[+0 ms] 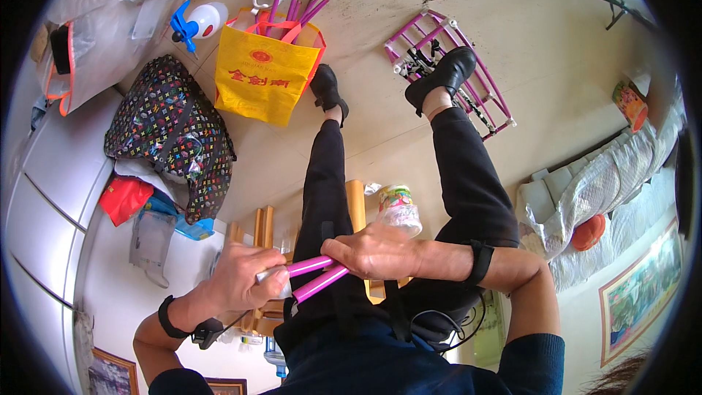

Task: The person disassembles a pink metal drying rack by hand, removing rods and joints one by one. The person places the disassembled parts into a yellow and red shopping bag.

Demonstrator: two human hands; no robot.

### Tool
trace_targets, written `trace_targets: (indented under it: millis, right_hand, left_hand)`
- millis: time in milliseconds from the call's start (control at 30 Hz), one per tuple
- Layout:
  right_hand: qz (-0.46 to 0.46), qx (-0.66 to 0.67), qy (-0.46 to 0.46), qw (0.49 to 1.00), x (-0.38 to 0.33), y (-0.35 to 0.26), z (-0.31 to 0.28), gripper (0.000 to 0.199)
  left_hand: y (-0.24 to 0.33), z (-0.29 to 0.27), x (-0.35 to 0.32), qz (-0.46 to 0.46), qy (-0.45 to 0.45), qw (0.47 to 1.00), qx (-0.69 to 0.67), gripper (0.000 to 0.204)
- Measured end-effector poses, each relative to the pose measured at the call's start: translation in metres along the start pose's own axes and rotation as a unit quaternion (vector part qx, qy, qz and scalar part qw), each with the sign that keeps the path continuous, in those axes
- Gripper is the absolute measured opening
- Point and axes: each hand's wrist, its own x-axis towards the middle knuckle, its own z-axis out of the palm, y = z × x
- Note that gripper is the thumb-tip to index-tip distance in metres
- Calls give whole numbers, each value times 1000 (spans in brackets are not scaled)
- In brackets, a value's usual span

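Above my lap, my right hand [376, 251] is closed round two purple-pink tubes [322, 292] whose ends stick out to the left, one above the other. My left hand [245, 276] is closed on a whitish fitting [275, 282] at the free end of the upper tube; the fingers hide much of it. The lower tube ends just beside this fitting. How far the tubes run inside my right hand cannot be seen. Each wrist wears a black strap.
A yellow bag [263, 73] with more purple tubes stands ahead at left. A purple tube frame [482, 80] with white joints lies by my right foot. A dark patterned bag [172, 132], a blue-and-white bottle [205, 20] and a plastic-wrapped tub [398, 212] are nearby.
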Motion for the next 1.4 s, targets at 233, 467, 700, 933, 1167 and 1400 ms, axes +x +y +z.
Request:
trace_targets:
  millis: [233,467,700,933,1167,1400]
  right_hand:
    - [10,2,-16,1000,4,0,-4,18]
    - [48,382,-219,897,3,-6,-1,27]
    - [80,327,-183,924,5,-3,7,21]
    - [89,15,-54,994,11,8,8,20]
    - [90,-137,-6,986,20,20,11,21]
    - [117,-224,-24,967,23,27,7,17]
  left_hand:
    - [-2,0,-5,-21,-1,1000,-15,27]
    - [-12,2,-11,145,-93,985,-18,22]
    - [-24,12,-23,-13,-82,986,-145,27]
    - [-43,13,-4,-25,16,991,-129,38]
    - [-57,15,1,-143,10,954,-262,46]
    - [-68,0,16,-46,20,993,-103,44]
